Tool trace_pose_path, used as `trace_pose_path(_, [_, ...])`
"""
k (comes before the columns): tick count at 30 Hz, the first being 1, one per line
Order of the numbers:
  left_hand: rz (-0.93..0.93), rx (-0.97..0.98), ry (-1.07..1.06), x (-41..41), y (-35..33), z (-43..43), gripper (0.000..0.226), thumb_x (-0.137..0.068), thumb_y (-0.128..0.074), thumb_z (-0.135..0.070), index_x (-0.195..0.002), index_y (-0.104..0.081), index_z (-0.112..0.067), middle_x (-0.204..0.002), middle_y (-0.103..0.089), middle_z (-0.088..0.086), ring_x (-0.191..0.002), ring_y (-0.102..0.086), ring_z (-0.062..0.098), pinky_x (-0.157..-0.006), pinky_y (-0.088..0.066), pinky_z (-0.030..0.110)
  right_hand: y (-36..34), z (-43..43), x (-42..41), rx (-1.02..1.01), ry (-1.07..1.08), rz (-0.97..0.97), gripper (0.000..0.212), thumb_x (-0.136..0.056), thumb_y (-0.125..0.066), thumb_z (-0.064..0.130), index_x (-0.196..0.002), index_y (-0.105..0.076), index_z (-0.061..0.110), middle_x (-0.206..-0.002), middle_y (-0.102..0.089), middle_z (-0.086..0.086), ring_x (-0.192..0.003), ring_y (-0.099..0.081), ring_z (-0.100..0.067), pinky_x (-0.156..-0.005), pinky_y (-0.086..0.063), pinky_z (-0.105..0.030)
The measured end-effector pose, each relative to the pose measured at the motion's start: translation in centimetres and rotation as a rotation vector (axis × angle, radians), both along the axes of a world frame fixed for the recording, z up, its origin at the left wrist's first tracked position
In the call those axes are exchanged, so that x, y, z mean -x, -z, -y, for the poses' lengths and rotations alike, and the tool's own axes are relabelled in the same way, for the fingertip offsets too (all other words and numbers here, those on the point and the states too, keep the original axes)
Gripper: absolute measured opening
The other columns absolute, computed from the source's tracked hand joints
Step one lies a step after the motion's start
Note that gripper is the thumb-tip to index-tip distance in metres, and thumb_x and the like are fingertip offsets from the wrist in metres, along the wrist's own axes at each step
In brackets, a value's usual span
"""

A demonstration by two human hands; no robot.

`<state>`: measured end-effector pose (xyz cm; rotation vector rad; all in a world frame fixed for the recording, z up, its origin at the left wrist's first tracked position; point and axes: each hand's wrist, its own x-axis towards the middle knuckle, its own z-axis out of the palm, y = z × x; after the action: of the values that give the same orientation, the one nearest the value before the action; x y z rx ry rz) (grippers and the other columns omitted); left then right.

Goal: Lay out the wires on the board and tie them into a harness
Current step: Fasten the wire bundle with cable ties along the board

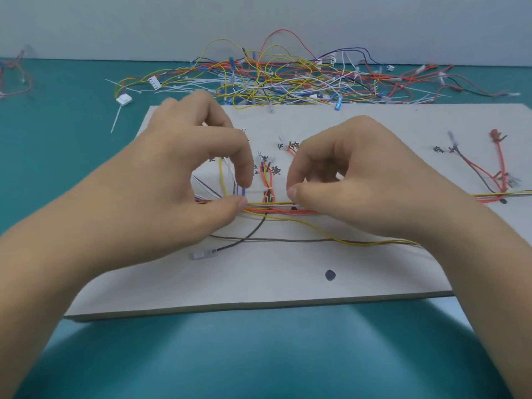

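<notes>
A white board (273, 277) lies on the teal table. A horizontal bundle of yellow, red and white wires (270, 207) runs across its middle. My left hand (184, 168) pinches this bundle at its left part between thumb and forefinger. My right hand (354, 174) pinches the same bundle a little to the right. Between the hands, red and black branch wires (267, 177) rise toward handwritten labels. A black wire with a clear connector (203, 253) and a loose yellow wire (345, 240) lie below the bundle. More red branch wires (495, 168) stand at the board's right.
A tangled heap of loose coloured wires and white cable ties (288, 79) lies behind the board. A white connector (124, 99) sits at the back left. A few wires (14, 76) rest at the far left edge. A dark dot (330, 275) marks the board's front.
</notes>
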<state>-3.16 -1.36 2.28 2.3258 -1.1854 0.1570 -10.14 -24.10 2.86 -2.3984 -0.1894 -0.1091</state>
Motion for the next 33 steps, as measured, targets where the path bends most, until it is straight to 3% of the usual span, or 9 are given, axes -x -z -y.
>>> trace_pose_path(4, [0.034,0.09,-0.056,-1.0,0.0,-0.6,0.02,-0.078,-0.064,-0.029,-0.093,-0.065,-0.042,-0.105,-0.049,-0.011,-0.104,-0.048,0.016,-0.081,-0.037,0.021,-0.3,0.0,0.8,0.148,-0.111,-0.096,0.008,-0.078,-0.075,0.023,-0.072,-0.075,0.028,-0.06,-0.064,0.011,-0.056,-0.056,-0.006,-0.056,-0.046,-0.021])
trace_pose_path(7, [0.056,0.151,-0.133,-2.5,-0.2,-1.8,0.014,-0.079,-0.065,-0.035,-0.09,-0.064,-0.043,-0.097,-0.051,-0.015,-0.092,-0.053,0.003,-0.069,-0.041,0.024,-0.2,-0.1,1.0,0.197,-0.118,-0.129,0.008,-0.078,-0.076,0.022,-0.074,-0.075,0.028,-0.061,-0.065,0.012,-0.058,-0.06,-0.003,-0.056,-0.045,-0.014])
trace_pose_path(12, [0.069,0.208,-0.174,-3.0,-0.1,-1.9,0.009,-0.082,-0.067,-0.034,-0.087,-0.065,-0.04,-0.091,-0.055,-0.016,-0.085,-0.054,0.008,-0.062,-0.041,0.025,-0.1,-0.4,1.1,0.213,-0.086,-0.115,0.01,-0.077,-0.077,0.02,-0.072,-0.073,0.028,-0.06,-0.064,0.013,-0.06,-0.06,-0.001,-0.056,-0.046,-0.015])
trace_pose_path(16, [0.054,0.201,-0.099,-1.7,0.0,-0.9,0.009,-0.083,-0.068,-0.028,-0.089,-0.067,-0.035,-0.094,-0.055,-0.009,-0.087,-0.054,0.013,-0.065,-0.04,0.025,-0.2,-0.5,1.3,0.205,-0.082,-0.14,0.008,-0.078,-0.076,0.021,-0.074,-0.075,0.028,-0.061,-0.066,0.012,-0.06,-0.061,0.0,-0.056,-0.045,-0.013])
trace_pose_path(21, [0.023,0.122,0.029,-0.1,0.2,0.5,0.011,-0.085,-0.071,-0.028,-0.092,-0.072,-0.037,-0.101,-0.056,-0.007,-0.097,-0.049,0.011,-0.081,-0.034,0.016,-0.4,-0.6,1.6,0.152,-0.174,-0.207,0.01,-0.079,-0.074,0.02,-0.078,-0.076,0.03,-0.063,-0.066,0.012,-0.059,-0.062,-0.004,-0.051,-0.043,-0.013])
trace_pose_path(24, [0.054,0.102,0.009,0.4,0.6,1.1,0.01,-0.084,-0.072,-0.029,-0.091,-0.076,-0.037,-0.115,-0.054,-0.007,-0.097,-0.042,0.021,-0.092,-0.034,0.025,-0.4,-0.8,1.7,0.159,-0.216,-0.219,0.014,-0.08,-0.071,0.024,-0.083,-0.077,0.036,-0.072,-0.068,0.007,-0.072,-0.064,-0.008,-0.065,-0.052,-0.029])
trace_pose_path(28, [0.0,0.05,0.018,0.8,0.9,1.7,0.006,-0.078,-0.076,-0.037,-0.084,-0.078,-0.036,-0.125,-0.053,-0.005,-0.105,-0.041,0.025,-0.097,-0.039,0.052,-0.4,-1.0,1.8,0.15,-0.239,-0.233,0.023,-0.082,-0.069,0.023,-0.089,-0.078,0.043,-0.077,-0.067,0.009,-0.08,-0.062,-0.005,-0.074,-0.047,-0.024])
trace_pose_path(30, [-0.045,0.004,0.04,1.0,1.2,2.1,0.004,-0.078,-0.074,-0.041,-0.078,-0.077,-0.039,-0.125,-0.053,-0.01,-0.108,-0.041,0.022,-0.095,-0.038,0.053,-0.3,-1.0,1.8,0.138,-0.242,-0.23,0.024,-0.083,-0.07,0.023,-0.09,-0.079,0.044,-0.078,-0.066,0.01,-0.081,-0.062,-0.005,-0.071,-0.045,-0.021])
trace_pose_path(33, [-0.076,-0.05,0.035,1.0,1.6,2.4,0.009,-0.079,-0.07,-0.045,-0.075,-0.075,-0.04,-0.123,-0.053,-0.02,-0.107,-0.04,0.014,-0.091,-0.031,0.043,-0.2,-1.2,1.9,0.135,-0.244,-0.211,0.023,-0.083,-0.07,0.019,-0.087,-0.08,0.039,-0.075,-0.065,0.008,-0.076,-0.063,-0.006,-0.067,-0.048,-0.025])
